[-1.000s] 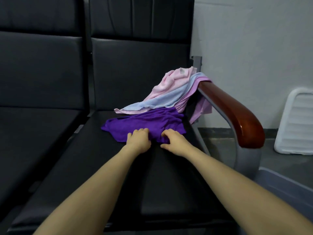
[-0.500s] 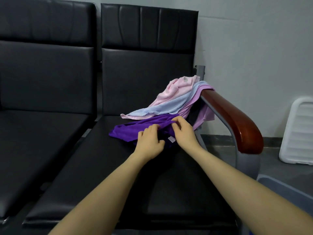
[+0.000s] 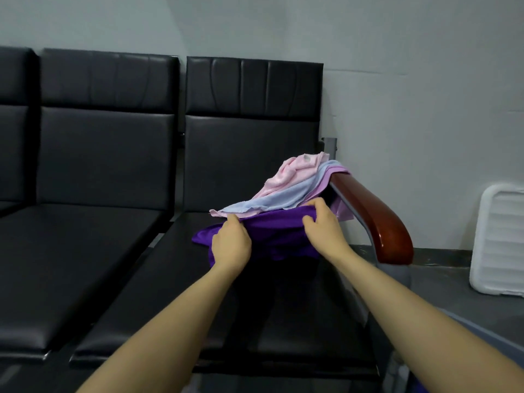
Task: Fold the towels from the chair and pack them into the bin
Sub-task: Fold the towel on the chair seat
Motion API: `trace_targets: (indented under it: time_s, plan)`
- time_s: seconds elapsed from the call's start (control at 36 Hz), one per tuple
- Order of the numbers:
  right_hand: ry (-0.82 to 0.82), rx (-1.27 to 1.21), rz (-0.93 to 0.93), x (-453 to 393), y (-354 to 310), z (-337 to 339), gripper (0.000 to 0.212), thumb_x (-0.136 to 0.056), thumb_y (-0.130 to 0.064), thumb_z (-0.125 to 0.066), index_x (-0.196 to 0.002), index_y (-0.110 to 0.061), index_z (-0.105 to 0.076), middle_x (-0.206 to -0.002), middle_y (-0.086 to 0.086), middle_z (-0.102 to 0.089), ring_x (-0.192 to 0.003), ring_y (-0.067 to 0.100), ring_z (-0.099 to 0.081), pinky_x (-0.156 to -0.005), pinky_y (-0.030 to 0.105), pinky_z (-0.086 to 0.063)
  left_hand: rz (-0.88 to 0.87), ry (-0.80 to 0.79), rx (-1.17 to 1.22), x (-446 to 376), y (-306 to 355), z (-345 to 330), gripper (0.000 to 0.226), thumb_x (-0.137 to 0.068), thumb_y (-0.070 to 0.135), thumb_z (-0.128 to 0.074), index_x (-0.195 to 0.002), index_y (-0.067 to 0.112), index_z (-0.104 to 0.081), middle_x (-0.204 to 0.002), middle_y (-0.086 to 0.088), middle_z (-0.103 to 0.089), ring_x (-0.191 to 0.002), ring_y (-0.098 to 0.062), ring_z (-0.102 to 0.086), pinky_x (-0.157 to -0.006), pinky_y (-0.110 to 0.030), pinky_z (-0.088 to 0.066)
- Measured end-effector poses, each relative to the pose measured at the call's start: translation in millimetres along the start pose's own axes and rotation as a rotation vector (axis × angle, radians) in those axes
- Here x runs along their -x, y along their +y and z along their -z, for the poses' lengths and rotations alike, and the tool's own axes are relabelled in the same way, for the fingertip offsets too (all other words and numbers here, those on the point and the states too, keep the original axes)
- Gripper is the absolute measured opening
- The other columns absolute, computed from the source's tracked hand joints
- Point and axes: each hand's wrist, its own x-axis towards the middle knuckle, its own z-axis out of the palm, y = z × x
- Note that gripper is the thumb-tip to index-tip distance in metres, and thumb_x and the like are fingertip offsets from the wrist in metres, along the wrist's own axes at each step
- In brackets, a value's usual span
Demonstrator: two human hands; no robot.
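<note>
On the black padded seat of the end chair (image 3: 283, 321), beside its glossy red-brown wooden armrest (image 3: 377, 217), lies a deep purple towel (image 3: 272, 236), partly lifted off the cushion. Both hands hold it along its far edge — the left hand (image 3: 231, 245) has fingers curled over the cloth at the end farther from the armrest, and the right hand (image 3: 323, 225) pinches a raised fold of it close to the armrest's inner side, thumb toward the left hand. The stretch of purple cloth between the two hands is drawn fairly taut, while the rest hangs slack onto the seat.

Draped from the back end of the armrest down onto the seat is a heap of more towels: a pale pink towel (image 3: 295, 174) on top, a light blue towel (image 3: 278, 201) under it, and a lilac towel (image 3: 330, 180) at the armrest side. Their lower edges overlap the purple towel's far edge.

Beyond the armrest, a white ribbed plastic lid (image 3: 499, 239) leans against the grey wall. Below the armrest, a pale blue-grey bin rim (image 3: 479, 326) shows at the picture's corner — its inside is out of view.
</note>
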Motion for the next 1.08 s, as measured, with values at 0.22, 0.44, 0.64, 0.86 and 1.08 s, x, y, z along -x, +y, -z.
trace_targets:
  time_s: [0.22,0.44,0.64,0.86,1.08]
  plan:
    - [0.053,0.111,0.009,2.8,-16.3,16.0,0.02,-0.094,-0.007,-0.04,-0.109,-0.001,-0.051,-0.116,0.017,-0.05,-0.106,0.033,-0.049,-0.096,0.045,-0.04,-0.082,0.058,0.193,4.1,17.4,37.2,0.03,-0.091,-0.002,-0.024,-0.111,0.006,-0.046,-0.111,-0.011,-0.055,-0.093,-0.029,-0.053,-0.073,-0.035,-0.039]
    - [0.164,0.143,0.083,-2.4,-34.5,50.9,0.011,-0.094,-0.01,-0.048,-0.094,-0.002,-0.057,-0.105,0.015,-0.057,-0.088,0.026,-0.054,-0.078,0.039,-0.046,-0.329,0.112,0.033,-8.5,37.0,88.3,0.023,-0.096,0.012,-0.034,-0.115,0.005,-0.044,-0.111,-0.013,-0.049,-0.092,-0.033,-0.052,-0.076,-0.041,-0.042]
    - [0.256,0.294,0.123,-5.8,-56.6,74.2,0.024,-0.097,-0.022,-0.045,-0.1,-0.012,-0.067,-0.104,0.01,-0.067,-0.092,0.034,-0.061,-0.075,0.041,-0.052,-0.446,0.115,-0.26,-17.9,44.8,126.3,0.024,-0.088,0.005,-0.043,-0.112,0.0,-0.046,-0.11,-0.018,-0.047,-0.092,-0.037,-0.05,-0.075,-0.041,-0.041]
    - [0.282,0.36,0.017,-15.9,-58.3,87.0,0.033,-0.098,-0.01,-0.034,-0.12,-0.008,-0.058,-0.107,0.012,-0.065,-0.095,0.031,-0.061,-0.066,0.029,-0.038,-0.27,0.214,-0.407,-15.2,41.7,147.8,0.019,-0.089,-0.005,-0.038,-0.104,0.002,-0.047,-0.111,-0.017,-0.049,-0.093,-0.035,-0.055,-0.065,-0.036,-0.037]
    - [0.282,0.359,0.027,-19.8,-57.9,89.9,0.035,-0.095,-0.004,-0.033,-0.12,-0.008,-0.056,-0.103,0.013,-0.064,-0.093,0.032,-0.059,-0.066,0.032,-0.041,-0.163,0.29,-0.421,-17.2,46.4,147.1,0.035,-0.087,-0.009,-0.041,-0.119,0.004,-0.038,-0.106,-0.013,-0.058,-0.083,-0.031,-0.059,-0.062,-0.035,-0.037]
